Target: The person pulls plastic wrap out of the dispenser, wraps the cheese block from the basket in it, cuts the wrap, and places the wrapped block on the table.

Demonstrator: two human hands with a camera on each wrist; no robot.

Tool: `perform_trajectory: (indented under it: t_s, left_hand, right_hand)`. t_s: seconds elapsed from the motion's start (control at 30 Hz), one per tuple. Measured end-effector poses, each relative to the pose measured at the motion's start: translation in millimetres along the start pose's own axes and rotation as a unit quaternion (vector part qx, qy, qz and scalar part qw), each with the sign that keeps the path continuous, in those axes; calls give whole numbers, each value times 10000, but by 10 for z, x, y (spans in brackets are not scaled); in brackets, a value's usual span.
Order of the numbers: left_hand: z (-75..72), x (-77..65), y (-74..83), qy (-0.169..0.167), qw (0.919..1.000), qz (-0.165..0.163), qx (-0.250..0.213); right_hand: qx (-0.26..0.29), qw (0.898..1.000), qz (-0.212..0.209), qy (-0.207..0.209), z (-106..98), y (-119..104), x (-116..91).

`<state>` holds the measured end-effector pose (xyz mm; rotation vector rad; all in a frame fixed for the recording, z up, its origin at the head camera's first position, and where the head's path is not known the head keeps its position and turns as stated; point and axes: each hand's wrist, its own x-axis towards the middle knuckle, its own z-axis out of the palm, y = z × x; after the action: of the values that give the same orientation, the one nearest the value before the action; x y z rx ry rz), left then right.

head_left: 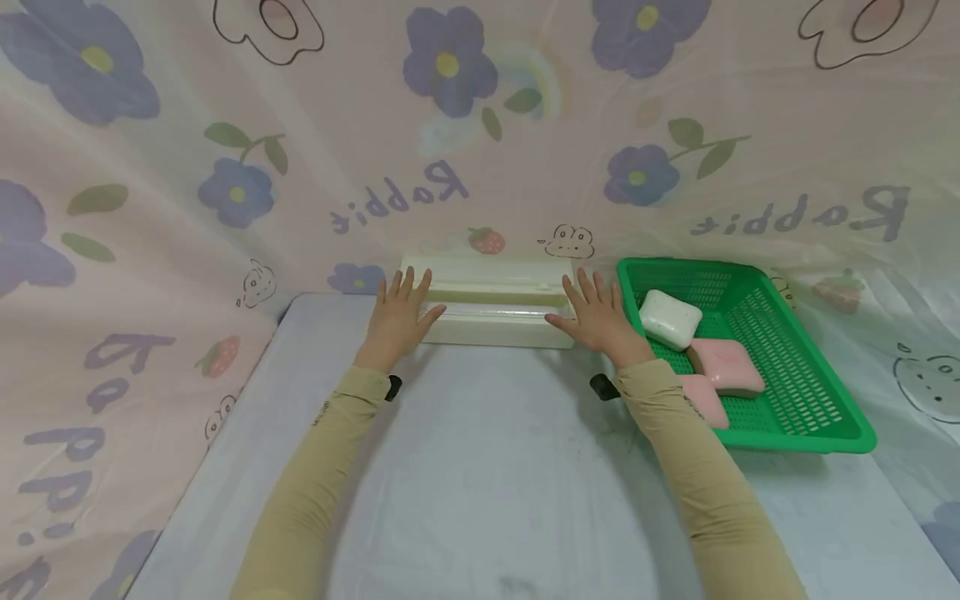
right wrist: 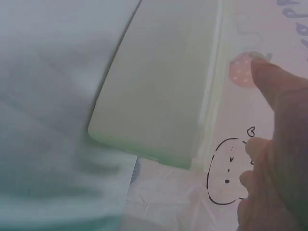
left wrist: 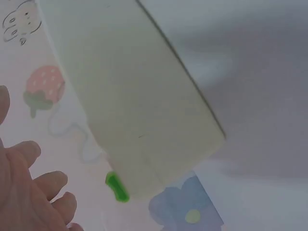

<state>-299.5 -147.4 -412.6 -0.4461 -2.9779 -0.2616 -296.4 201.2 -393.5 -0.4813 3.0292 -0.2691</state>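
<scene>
A long white plastic-wrap dispenser box [head_left: 498, 333] stands at the table's far edge. Its lid [head_left: 487, 271] is raised at the back, and a shiny clear roll [head_left: 495, 311] shows inside. My left hand [head_left: 397, 321] is at the left end of the box, fingers spread and thumb pointing inward. At the right end, my right hand [head_left: 600, 317] mirrors it with straight fingers. Whether either hand touches the box cannot be told. In the left wrist view a small green piece [left wrist: 117, 187] shows at one end of the box. Both wrist views show its plain long side.
Right of the box is a green plastic basket [head_left: 825, 367]. It holds a white soap-like block [head_left: 670, 319] and two pink ones, the nearer partly behind the right sleeve. A patterned curtain [head_left: 480, 125] hangs behind the white table [head_left: 480, 483].
</scene>
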Motion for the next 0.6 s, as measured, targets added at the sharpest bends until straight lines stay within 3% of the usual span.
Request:
perform_trajectory:
  t_s: [0.13, 0.3, 0.4, 0.6]
  left_hand:
    - [-111, -22, -28, 4, 9989, -56, -469]
    - [-273, -68, -71, 81, 9882, -70, -1529]
    - [-359, -81, -105, 167, 9737, -65, -2270]
    - [-487, -96, -176, 362, 9305, -143, -3642]
  right_hand:
    - [170, 9997, -173, 80, -11, 29, 30]
    - [1150, 9910, -570, 370, -85, 68, 38]
    - [1799, 9808, -604, 440, -145, 85, 22]
    - [2995, 9502, -500, 700, -252, 88, -2]
